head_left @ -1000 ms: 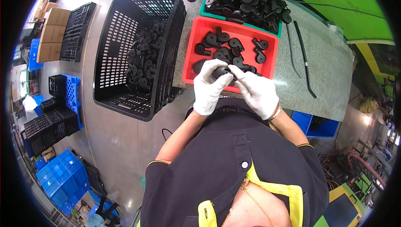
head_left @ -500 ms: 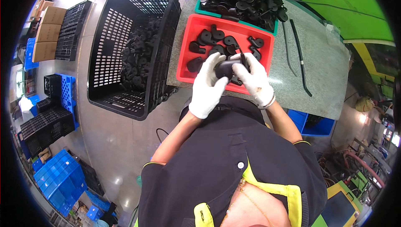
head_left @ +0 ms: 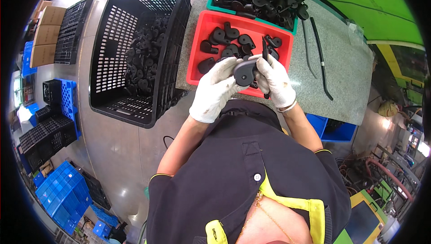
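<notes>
Over the near edge of the red tray (head_left: pixel 196 60), my gloved left hand (head_left: pixel 215 87) is closed on a black plastic part (head_left: pixel 245 72). The part has a round, flat head with a small hole, turned up toward me. My right hand (head_left: pixel 276 82), also in a white glove, grips a slim dark tool (head_left: pixel 265 48) that stands upright against the part's right side. Its lower end pokes out below the fingers. Whether the right fingers also pinch the part I cannot tell. Several similar black parts (head_left: pixel 219 36) lie loose in the tray behind my hands.
A green bin (head_left: pixel 295 28) heaped with black parts stands behind the tray. On the left is a large black crate (head_left: pixel 155 105) with more parts inside. Two bent rods (head_left: pixel 321 60) lie on the grey table (head_left: pixel 345 73) at right. A blue bin (head_left: pixel 343 134) sits below the table edge.
The black part has been turned so its round face with the hole shows. The slim tool now stands more upright in my right hand. The whole view has shifted slightly.
</notes>
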Available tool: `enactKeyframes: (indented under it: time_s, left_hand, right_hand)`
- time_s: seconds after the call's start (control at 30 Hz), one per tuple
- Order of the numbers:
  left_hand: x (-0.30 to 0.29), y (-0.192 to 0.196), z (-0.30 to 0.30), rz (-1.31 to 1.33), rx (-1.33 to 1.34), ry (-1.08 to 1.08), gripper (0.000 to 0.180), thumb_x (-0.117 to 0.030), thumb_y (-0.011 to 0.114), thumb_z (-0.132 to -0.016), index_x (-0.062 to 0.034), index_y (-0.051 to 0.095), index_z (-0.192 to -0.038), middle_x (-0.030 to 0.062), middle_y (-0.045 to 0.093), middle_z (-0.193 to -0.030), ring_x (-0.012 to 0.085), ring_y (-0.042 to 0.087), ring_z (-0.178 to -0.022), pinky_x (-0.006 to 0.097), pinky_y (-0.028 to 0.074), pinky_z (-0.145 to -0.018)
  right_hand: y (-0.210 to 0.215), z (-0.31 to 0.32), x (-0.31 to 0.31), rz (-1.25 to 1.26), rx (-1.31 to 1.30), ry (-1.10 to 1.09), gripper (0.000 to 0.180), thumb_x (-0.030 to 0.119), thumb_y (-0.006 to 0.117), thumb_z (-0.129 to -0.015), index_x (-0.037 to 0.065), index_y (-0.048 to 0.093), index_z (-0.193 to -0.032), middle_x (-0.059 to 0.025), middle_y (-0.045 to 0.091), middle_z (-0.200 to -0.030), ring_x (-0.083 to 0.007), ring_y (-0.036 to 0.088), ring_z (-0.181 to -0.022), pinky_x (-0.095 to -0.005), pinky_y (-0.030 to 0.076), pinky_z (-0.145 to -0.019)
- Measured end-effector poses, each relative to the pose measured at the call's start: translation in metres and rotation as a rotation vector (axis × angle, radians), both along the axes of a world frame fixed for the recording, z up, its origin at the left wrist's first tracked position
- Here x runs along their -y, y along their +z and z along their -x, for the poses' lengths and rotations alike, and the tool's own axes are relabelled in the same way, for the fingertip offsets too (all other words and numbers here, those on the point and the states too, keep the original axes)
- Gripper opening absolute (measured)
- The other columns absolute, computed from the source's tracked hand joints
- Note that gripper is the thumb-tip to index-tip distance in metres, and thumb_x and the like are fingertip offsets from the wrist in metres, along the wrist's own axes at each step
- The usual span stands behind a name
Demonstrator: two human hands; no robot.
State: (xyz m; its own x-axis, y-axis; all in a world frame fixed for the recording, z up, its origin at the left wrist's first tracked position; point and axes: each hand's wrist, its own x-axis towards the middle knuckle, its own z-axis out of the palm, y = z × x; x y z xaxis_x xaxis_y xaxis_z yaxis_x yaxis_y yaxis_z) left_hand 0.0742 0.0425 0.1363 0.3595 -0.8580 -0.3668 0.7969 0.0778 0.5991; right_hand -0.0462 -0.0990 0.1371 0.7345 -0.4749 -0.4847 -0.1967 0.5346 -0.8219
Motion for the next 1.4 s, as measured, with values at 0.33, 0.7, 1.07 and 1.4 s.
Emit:
enactKeyframes:
  time_s: [0.33,0.7,1.07,1.4]
  left_hand:
    - [0.006,-0.048,0.011,-0.184,0.985,-0.049,0.051,-0.008,0.069,-0.074,-0.0031,0.05,-0.121,0.0146,0.054,-0.114,0.0261,0.055,-0.108,0.033,0.044,-0.092]
    - [-0.007,-0.038,-0.027,-0.381,0.568,-0.095,0.03,-0.004,0.052,-0.086,-0.002,0.051,-0.116,0.004,0.055,-0.085,0.0077,0.051,-0.059,0.021,0.043,-0.053]
    - [-0.137,-0.107,-0.175,-1.187,1.472,0.194,0.055,-0.029,0.067,-0.084,-0.0001,0.049,-0.127,0.018,0.051,-0.126,0.03,0.05,-0.117,0.036,0.045,-0.093]
    - [-0.017,-0.051,-0.058,-0.466,1.437,0.063,0.026,-0.006,0.063,-0.08,-0.0031,0.062,-0.105,0.0131,0.062,-0.104,0.0276,0.06,-0.099,0.035,0.047,-0.087]
  right_hand:
    - [-0.006,-0.012,-0.021,0.482,-0.133,0.057,0.029,0.024,0.068,-0.082,0.002,0.06,-0.099,-0.0103,0.063,-0.092,-0.0148,0.06,-0.089,-0.0293,0.047,-0.078]
    - [-0.03,0.016,0.001,0.521,-0.241,-0.014,0.029,0.025,0.065,-0.085,0.0,0.06,-0.101,-0.0102,0.065,-0.086,-0.0167,0.062,-0.082,-0.0303,0.049,-0.075]
    - [-0.134,-0.007,0.043,1.173,-0.63,0.406,0.041,0.033,0.058,-0.086,0.005,0.047,-0.114,-0.0177,0.056,-0.102,-0.0362,0.059,-0.092,-0.043,0.049,-0.076]
    - [-0.14,0.016,0.05,0.893,-0.555,0.442,0.039,0.032,0.065,-0.081,0.005,0.051,-0.105,-0.0194,0.061,-0.096,-0.0366,0.06,-0.089,-0.0424,0.048,-0.074]
